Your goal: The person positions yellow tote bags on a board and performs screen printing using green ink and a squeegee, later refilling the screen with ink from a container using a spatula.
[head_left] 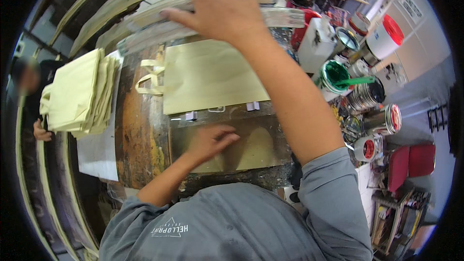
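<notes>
A pale yellow fabric bag [212,75] lies flat on the worktable, its two loop handles [151,77] to the left. Above its far edge, my right hand [224,9] is closed over a bar of a tape-covered printing frame [145,36], thumb on the near side; the other fingertips are partly out of sight. My left hand [212,142] hovers nearer to me, over a see-through sheet [256,150] on the table. It is slightly blurred, holds nothing, and its thumb and forefinger are apart. Two small pale clips or tabs [253,106] line the bag's near edge.
A stack of similar bags [79,94] stands at the left, with another person's hand [42,130] beside it. Crowding the right side are a green paint bucket [335,75], a white jug [316,41] and several tins. A red chair [411,162] stands beyond them.
</notes>
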`<action>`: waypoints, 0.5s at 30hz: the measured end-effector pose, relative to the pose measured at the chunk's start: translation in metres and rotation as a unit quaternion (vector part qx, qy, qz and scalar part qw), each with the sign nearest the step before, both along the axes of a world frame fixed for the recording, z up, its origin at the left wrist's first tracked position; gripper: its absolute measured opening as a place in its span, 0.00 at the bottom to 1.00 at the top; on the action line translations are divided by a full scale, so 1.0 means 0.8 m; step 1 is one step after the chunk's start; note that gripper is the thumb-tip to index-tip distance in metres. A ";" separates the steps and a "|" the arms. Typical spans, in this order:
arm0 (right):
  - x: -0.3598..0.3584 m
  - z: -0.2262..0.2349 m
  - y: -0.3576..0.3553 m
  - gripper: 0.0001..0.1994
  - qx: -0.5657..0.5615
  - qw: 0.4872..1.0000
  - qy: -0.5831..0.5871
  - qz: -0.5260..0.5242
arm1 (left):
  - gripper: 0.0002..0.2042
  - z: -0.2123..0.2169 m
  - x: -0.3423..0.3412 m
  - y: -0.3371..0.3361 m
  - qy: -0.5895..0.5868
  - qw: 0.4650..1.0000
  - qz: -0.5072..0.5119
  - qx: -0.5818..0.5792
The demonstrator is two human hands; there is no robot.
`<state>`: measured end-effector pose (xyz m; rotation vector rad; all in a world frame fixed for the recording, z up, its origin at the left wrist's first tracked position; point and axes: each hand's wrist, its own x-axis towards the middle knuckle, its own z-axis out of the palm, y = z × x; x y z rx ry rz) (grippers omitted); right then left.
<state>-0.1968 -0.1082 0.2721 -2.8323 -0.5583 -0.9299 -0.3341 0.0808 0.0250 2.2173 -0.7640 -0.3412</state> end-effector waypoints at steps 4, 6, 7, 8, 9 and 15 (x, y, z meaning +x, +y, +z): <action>-0.001 0.028 0.002 0.37 0.038 0.999 0.036 0.008 | 0.20 0.061 0.034 0.093 0.012 0.958 0.239 -0.160; 0.016 0.004 -0.012 0.34 0.020 0.997 -0.068 -0.001 | 0.27 0.096 0.075 0.115 0.039 0.913 0.253 -0.317; 0.024 -0.009 -0.016 0.32 0.010 0.993 -0.120 -0.005 | 0.32 0.110 0.093 0.121 0.040 0.879 0.241 -0.411; 0.019 -0.015 -0.014 0.32 -0.001 0.994 -0.112 -0.014 | 0.37 0.126 0.107 0.123 0.085 0.843 0.221 -0.482; 0.013 -0.023 -0.017 0.31 -0.014 0.995 -0.101 -0.006 | 0.42 0.148 0.120 0.120 0.128 0.804 0.196 -0.547; -0.007 -0.067 -0.036 0.29 -0.053 0.984 0.160 0.058 | 0.53 0.122 0.130 0.124 0.117 0.909 0.240 -0.319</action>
